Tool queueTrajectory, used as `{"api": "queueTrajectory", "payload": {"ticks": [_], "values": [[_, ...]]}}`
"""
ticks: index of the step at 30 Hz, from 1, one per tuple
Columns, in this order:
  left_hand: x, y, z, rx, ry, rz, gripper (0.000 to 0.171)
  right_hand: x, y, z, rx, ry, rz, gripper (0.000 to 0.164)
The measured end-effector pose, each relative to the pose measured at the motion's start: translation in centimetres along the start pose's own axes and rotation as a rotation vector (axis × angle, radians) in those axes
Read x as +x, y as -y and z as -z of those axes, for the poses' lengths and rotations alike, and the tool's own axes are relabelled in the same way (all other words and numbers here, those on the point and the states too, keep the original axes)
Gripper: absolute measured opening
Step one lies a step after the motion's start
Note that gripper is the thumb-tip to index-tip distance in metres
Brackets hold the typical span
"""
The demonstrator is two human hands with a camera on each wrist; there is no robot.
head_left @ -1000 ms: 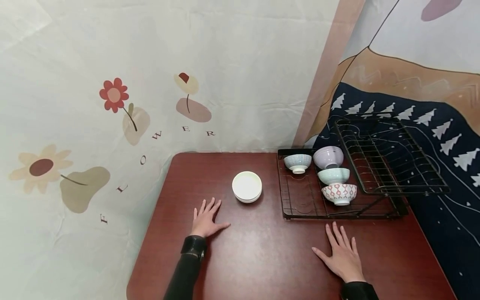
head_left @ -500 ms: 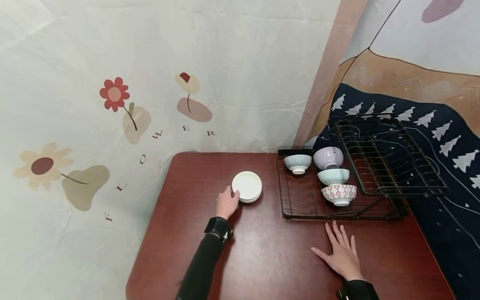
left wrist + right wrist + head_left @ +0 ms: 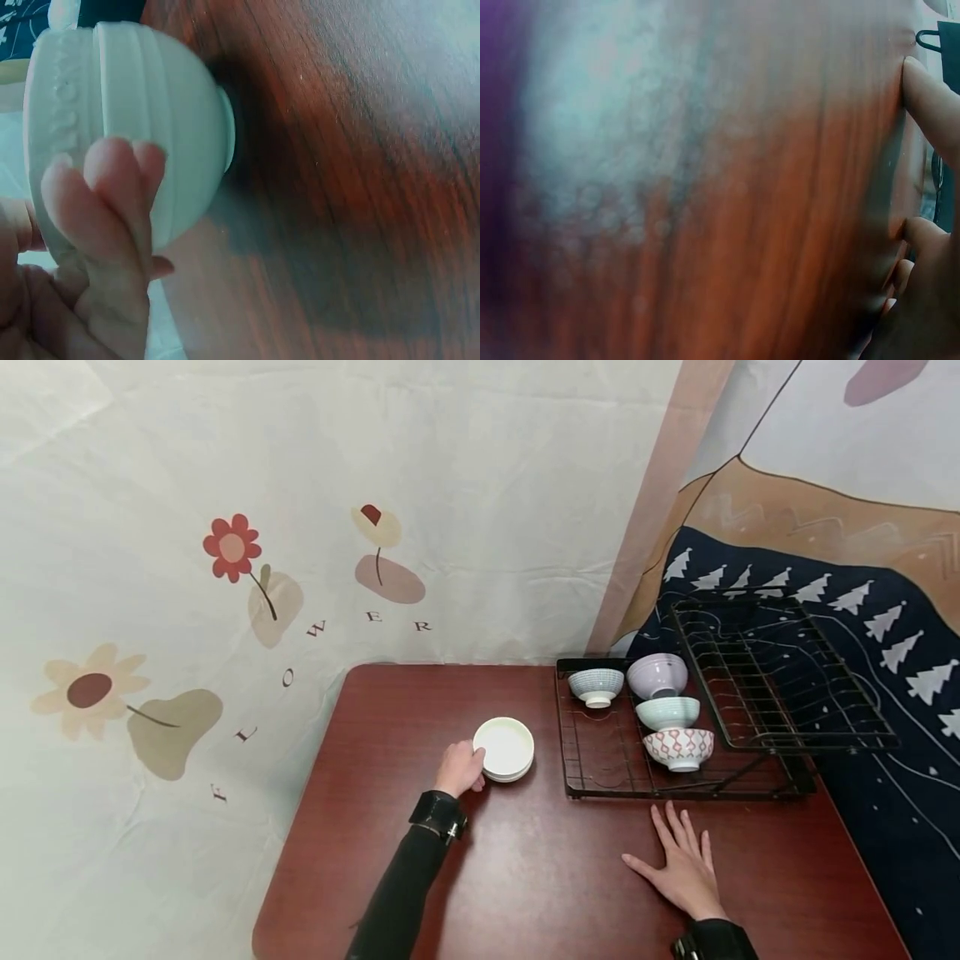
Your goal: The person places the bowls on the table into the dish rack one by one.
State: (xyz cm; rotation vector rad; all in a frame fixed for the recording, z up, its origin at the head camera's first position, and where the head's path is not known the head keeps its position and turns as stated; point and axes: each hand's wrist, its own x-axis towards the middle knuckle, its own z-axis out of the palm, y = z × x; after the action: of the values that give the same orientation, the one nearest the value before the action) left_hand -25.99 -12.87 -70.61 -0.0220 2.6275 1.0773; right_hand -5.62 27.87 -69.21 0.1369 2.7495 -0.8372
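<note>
Two white bowls (image 3: 504,748), one nested in the other, stand on the brown table (image 3: 525,877) left of the dish rack. My left hand (image 3: 459,768) grips the stack at its left side, the thumb at the rim. In the left wrist view, curled fingers of the left hand (image 3: 97,247) lie against the outer wall of the nested bowls (image 3: 180,135), which have raised lettering. My right hand (image 3: 684,877) rests on the table in front of the rack, fingers spread, holding nothing. Only part of the right hand (image 3: 930,255) shows at the edge of the right wrist view.
A black two-tier dish rack (image 3: 622,792) stands at the right. Its lower tier carries a blue-striped bowl (image 3: 596,685), a lilac bowl (image 3: 657,673), a mint bowl (image 3: 667,712) and a red-patterned bowl (image 3: 678,747). A printed cloth wall (image 3: 480,527) borders the table's back.
My left hand has left the tabletop, reached the white bowls and taken hold of them. The stack has shifted slightly right and toward me. The right hand has stayed nearly still.
</note>
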Motion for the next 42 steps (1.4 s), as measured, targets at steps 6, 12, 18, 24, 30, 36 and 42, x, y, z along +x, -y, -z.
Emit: {"api": "queueTrajectory", "payload": {"ticks": [6, 12, 18, 24, 30, 36, 42], "values": [[-0.1, -0.4, -0.6, 0.182, -0.073, -0.015, 0.042, 0.0, 0.2, 0.1, 0.017, -0.010, 0.006, 0.121], [-0.6, -2.2, -0.2, 0.189, -0.073, -0.009, 0.026, -0.2, 0.6, 0.5, 0.011, 0.008, -0.011, 0.121], [-1.1, -3.1, 0.3, 0.025, -0.068, -0.046, 0.027, -0.4, 0.8, 0.7, 0.018, 0.006, -0.013, 0.121], [-1.2, -1.7, 0.8, -0.064, -0.159, -0.140, 0.026, -0.2, 0.7, 0.6, 0.015, 0.007, -0.008, 0.121], [-4.8, -4.1, 4.2, -0.218, -0.141, -0.233, 0.033, -0.1, 0.6, 0.6, 0.017, 0.006, -0.003, 0.121], [-8.4, -8.2, 6.7, -0.464, -0.035, -0.102, 0.032, -0.1, 0.5, 0.8, 0.019, -0.006, -0.001, 0.120], [-8.6, -7.7, 5.7, -0.561, 0.006, -0.108, 0.053, -0.2, 0.5, 0.5, 0.018, 0.004, 0.001, 0.120]]}}
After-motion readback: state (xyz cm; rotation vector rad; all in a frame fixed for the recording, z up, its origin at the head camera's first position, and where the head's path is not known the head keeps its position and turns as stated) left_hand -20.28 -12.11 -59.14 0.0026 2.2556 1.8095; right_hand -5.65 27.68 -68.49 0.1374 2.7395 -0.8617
